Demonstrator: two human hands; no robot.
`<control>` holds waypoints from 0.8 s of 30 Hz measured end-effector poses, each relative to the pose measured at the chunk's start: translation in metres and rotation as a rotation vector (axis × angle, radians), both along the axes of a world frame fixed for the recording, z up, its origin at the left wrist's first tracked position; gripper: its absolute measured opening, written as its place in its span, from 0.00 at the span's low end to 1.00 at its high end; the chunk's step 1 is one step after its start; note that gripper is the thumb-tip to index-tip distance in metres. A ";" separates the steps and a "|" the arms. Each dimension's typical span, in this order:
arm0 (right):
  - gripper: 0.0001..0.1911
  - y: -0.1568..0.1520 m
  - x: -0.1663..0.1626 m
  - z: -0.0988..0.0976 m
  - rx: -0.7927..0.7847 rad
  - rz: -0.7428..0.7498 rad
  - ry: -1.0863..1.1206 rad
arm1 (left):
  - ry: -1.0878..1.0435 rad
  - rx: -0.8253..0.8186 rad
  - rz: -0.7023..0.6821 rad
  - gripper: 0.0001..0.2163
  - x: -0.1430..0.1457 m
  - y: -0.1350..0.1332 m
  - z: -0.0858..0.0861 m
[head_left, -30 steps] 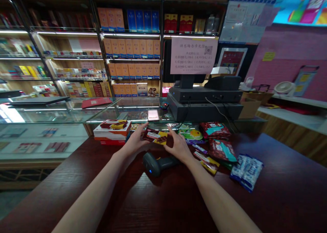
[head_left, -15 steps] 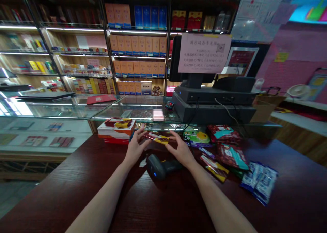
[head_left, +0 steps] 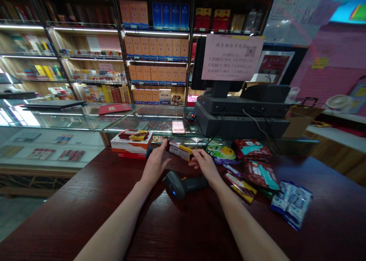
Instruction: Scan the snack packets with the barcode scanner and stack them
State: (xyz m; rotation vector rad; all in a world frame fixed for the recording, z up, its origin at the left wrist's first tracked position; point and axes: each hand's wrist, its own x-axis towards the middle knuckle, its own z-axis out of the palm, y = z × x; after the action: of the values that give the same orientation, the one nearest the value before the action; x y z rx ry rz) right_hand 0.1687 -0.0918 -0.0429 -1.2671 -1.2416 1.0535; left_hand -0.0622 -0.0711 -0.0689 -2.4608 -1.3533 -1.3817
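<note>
My left hand and my right hand hold a flat snack packet, dark red and yellow, by its two ends above the dark wooden counter. The packet is tilted so that a white label side faces me. A black barcode scanner lies on the counter just below the packet, between my wrists, with a small blue light lit on its head.
Several snack packets and blue-white packets lie at the right. A stack of red-white boxes with a packet on top stands at the left. Behind are a glass case, a register with monitor, and shelves of cartons.
Both hands have turned the packet over, from its front face to its edge and then to the labelled side. The view has shifted slightly left.
</note>
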 end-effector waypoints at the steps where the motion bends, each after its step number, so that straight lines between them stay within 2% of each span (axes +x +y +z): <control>1: 0.24 0.000 0.000 0.000 -0.014 -0.002 0.011 | 0.047 0.033 0.041 0.39 0.000 0.000 0.001; 6: 0.22 0.000 0.000 -0.001 -0.078 0.002 0.025 | 0.237 0.143 0.196 0.43 0.005 -0.003 0.005; 10: 0.19 0.000 0.000 -0.001 -0.084 0.008 0.007 | 0.336 0.148 0.278 0.38 0.006 -0.007 0.008; 18: 0.19 -0.001 0.004 0.000 -0.055 0.002 0.005 | 0.374 0.117 0.301 0.34 0.001 -0.010 0.013; 24: 0.24 0.001 0.009 -0.007 -0.010 0.067 -0.047 | 0.354 0.110 0.328 0.31 -0.009 -0.008 0.011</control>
State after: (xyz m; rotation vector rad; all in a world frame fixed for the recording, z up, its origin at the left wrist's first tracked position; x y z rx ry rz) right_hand 0.1781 -0.0905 -0.0502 -1.2718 -1.3237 1.0847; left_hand -0.0713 -0.0787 -0.0576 -2.1545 -1.4623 -0.8760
